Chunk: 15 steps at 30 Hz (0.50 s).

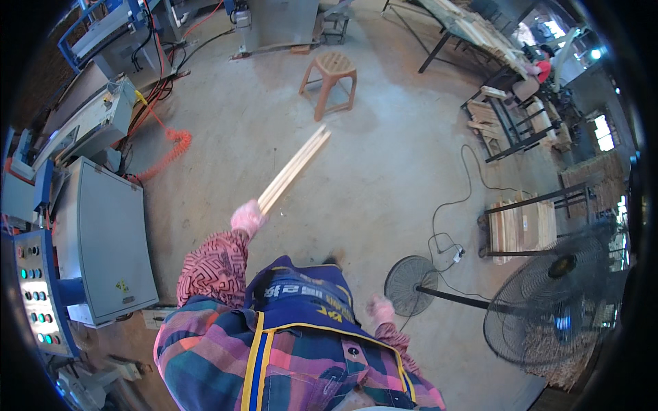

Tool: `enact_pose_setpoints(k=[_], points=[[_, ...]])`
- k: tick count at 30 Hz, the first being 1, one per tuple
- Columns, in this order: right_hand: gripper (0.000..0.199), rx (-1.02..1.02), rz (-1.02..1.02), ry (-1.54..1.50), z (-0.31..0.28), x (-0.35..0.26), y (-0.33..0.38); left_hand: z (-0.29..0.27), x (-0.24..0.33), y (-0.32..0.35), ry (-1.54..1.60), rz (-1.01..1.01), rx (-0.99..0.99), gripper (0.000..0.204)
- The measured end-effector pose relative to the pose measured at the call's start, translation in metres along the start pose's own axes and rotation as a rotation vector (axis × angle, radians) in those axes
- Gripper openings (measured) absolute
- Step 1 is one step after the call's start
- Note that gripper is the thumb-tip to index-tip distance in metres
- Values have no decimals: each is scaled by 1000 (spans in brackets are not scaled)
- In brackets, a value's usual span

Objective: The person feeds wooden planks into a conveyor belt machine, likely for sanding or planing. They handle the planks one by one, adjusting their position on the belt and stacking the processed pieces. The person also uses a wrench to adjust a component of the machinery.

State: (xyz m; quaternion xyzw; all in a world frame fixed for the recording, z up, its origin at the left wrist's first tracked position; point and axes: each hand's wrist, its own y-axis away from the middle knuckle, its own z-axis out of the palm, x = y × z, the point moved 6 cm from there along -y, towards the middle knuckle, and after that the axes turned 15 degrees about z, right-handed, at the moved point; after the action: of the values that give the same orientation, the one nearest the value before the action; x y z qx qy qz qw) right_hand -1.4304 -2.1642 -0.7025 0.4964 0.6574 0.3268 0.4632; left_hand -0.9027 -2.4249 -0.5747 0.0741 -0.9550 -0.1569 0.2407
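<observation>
My left hand (248, 218), in a pinkish glove, is closed around one end of a few pale wooden strips (296, 166). They lie side by side and slant forward and to the right, over the floor. Down by the right side of my blue apron (301, 291) is my right hand (380, 310), gloved too. It appears small and blurred, so its fingers cannot be made out, and no object shows in it. The base of a standing fan is the thing nearest to it.
A brown plastic stool (329, 81) stands ahead. To my left are a grey cabinet (110, 240) and a button panel (41, 294). The standing fan (548, 301), a floor cable (439, 219) and stacked wood (524, 229) are on the right. Far right, a person (541, 70) is beside a table.
</observation>
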Motion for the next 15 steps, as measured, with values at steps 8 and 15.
enact_pose_setpoints(k=[8, 15], points=[[27, -120, -389, 192, -49, -332, -101, -129, 146, -146, 143, 22, 254, 70], [47, -280, -499, 27, 21, -614, -47, -281, 173, -281, 516, 205, 618, 73]])
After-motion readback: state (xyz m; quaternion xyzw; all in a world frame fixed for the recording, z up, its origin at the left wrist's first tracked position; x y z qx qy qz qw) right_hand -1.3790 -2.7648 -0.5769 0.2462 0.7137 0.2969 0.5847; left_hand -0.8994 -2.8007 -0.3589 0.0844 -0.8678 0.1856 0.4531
